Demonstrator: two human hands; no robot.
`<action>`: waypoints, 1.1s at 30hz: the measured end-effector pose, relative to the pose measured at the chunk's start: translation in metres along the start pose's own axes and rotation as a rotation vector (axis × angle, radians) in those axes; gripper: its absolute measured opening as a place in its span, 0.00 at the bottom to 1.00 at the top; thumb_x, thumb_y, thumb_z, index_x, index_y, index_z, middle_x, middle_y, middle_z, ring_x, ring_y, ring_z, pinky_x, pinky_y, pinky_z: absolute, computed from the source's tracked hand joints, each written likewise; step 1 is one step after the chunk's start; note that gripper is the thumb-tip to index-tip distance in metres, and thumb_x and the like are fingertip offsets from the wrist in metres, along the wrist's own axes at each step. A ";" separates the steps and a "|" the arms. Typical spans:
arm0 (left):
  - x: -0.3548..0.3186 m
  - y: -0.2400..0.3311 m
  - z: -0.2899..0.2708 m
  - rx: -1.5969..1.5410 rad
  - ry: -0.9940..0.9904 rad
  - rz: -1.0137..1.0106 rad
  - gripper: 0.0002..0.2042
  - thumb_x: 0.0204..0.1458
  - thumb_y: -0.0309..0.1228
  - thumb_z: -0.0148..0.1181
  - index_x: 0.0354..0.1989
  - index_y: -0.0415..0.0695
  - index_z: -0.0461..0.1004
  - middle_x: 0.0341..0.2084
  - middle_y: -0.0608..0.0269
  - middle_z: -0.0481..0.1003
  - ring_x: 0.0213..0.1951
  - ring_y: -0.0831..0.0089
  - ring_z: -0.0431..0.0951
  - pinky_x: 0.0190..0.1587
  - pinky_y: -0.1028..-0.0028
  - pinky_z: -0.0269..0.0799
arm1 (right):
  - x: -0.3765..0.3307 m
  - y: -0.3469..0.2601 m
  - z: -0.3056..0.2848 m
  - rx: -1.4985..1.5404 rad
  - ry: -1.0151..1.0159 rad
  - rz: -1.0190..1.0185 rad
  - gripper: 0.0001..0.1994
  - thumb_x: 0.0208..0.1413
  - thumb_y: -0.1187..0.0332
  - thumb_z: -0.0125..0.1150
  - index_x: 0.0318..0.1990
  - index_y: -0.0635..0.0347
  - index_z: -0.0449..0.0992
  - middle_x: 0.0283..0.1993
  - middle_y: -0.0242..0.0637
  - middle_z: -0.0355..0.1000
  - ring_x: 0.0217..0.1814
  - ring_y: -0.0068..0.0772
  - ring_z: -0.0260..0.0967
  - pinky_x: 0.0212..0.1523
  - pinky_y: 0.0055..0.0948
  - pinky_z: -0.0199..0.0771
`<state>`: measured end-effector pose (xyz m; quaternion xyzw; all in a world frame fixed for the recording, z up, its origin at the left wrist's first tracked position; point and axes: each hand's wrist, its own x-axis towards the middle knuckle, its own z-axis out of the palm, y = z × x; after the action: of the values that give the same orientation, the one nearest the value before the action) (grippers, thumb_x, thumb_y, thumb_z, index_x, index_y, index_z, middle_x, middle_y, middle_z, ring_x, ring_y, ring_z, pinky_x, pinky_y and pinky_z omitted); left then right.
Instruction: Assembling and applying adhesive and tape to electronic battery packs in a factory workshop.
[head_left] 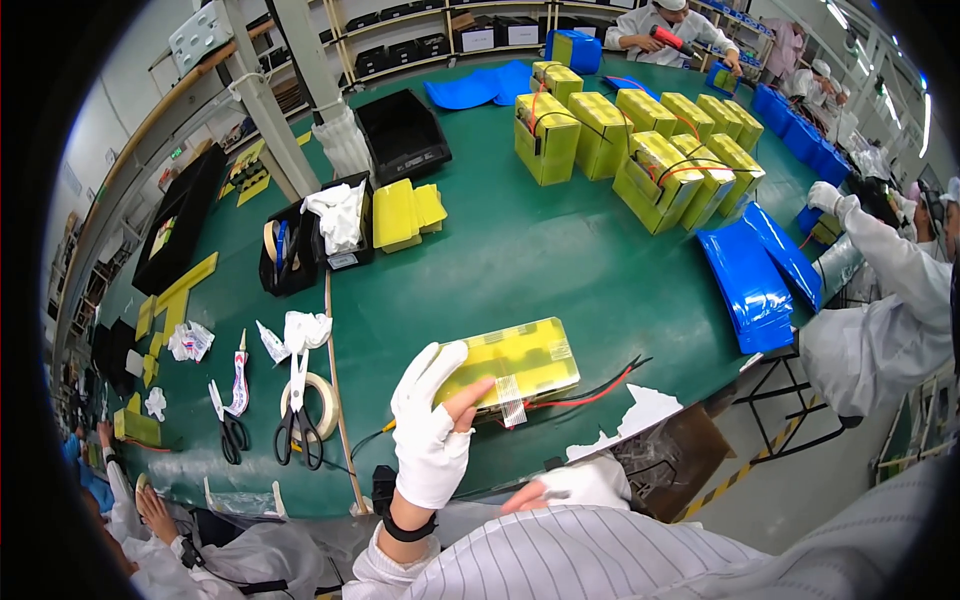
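Observation:
A battery pack (510, 355) wrapped in yellow sheet lies on the green table in front of me. Clear tape (511, 400) runs down its near side, where a red and a black wire (600, 388) come out and trail right. My left hand (432, 425), in a white glove with thumb tip bare, grips the pack's left end, fingers over the top and thumb against the near side. My right hand (580, 483), also gloved with bare fingertips, is low by the table's near edge, away from the pack; my striped sleeve and body partly hide it, and its grip is unclear.
Two pairs of scissors (297, 425) (230, 435) and a tape roll (325, 405) lie left. Farther off stand several yellow battery packs (655, 185), blue sheets (745, 285), yellow sheets (398, 215) and a black bin (402, 138). A co-worker's gloved hand (825, 197) is at right.

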<state>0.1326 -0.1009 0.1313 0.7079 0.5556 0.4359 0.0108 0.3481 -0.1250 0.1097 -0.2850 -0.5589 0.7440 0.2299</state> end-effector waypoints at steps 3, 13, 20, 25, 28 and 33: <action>0.005 0.005 -0.007 0.099 -0.054 0.035 0.16 0.51 0.33 0.63 0.49 0.58 0.82 0.58 0.60 0.72 0.59 0.53 0.69 0.61 0.57 0.61 | 0.015 -0.031 -0.019 -0.737 0.475 -0.597 0.15 0.44 0.73 0.71 0.43 0.53 0.85 0.31 0.31 0.78 0.30 0.33 0.75 0.33 0.30 0.75; 0.007 -0.012 -0.017 0.076 -0.153 0.054 0.19 0.49 0.40 0.65 0.52 0.55 0.81 0.57 0.63 0.73 0.61 0.55 0.68 0.64 0.56 0.57 | 0.053 -0.045 -0.064 -1.393 0.524 -0.726 0.23 0.42 0.59 0.70 0.52 0.39 0.81 0.60 0.32 0.71 0.61 0.39 0.67 0.56 0.41 0.62; 0.010 -0.012 -0.009 0.129 -0.137 0.099 0.20 0.45 0.40 0.67 0.50 0.65 0.81 0.59 0.66 0.71 0.61 0.56 0.66 0.65 0.51 0.52 | 0.065 -0.064 -0.055 -1.373 0.410 -0.748 0.22 0.47 0.48 0.65 0.51 0.36 0.81 0.60 0.32 0.71 0.61 0.42 0.67 0.57 0.42 0.62; 0.011 -0.010 -0.008 0.291 -0.096 0.153 0.14 0.50 0.45 0.63 0.46 0.65 0.83 0.55 0.67 0.74 0.59 0.58 0.70 0.66 0.53 0.50 | 0.066 -0.065 -0.056 -1.497 0.455 -0.774 0.20 0.51 0.45 0.60 0.51 0.34 0.81 0.59 0.34 0.71 0.60 0.41 0.67 0.53 0.42 0.64; 0.005 -0.016 -0.007 0.152 -0.085 0.081 0.17 0.48 0.41 0.65 0.49 0.59 0.82 0.56 0.65 0.74 0.60 0.59 0.70 0.66 0.52 0.52 | 0.068 -0.068 -0.059 -1.496 0.459 -0.808 0.21 0.50 0.43 0.58 0.51 0.33 0.81 0.59 0.34 0.71 0.60 0.41 0.67 0.51 0.41 0.65; 0.003 -0.019 -0.013 -0.050 -0.077 -0.029 0.15 0.56 0.35 0.59 0.51 0.51 0.81 0.55 0.61 0.75 0.61 0.57 0.70 0.67 0.55 0.54 | 0.071 -0.068 -0.058 -1.475 0.326 -0.812 0.23 0.50 0.40 0.55 0.51 0.32 0.81 0.60 0.34 0.71 0.59 0.42 0.68 0.52 0.41 0.65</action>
<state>0.1097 -0.0976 0.1311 0.7155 0.5540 0.4219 0.0564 0.3376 -0.0189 0.1512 -0.2429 -0.9185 0.0001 0.3119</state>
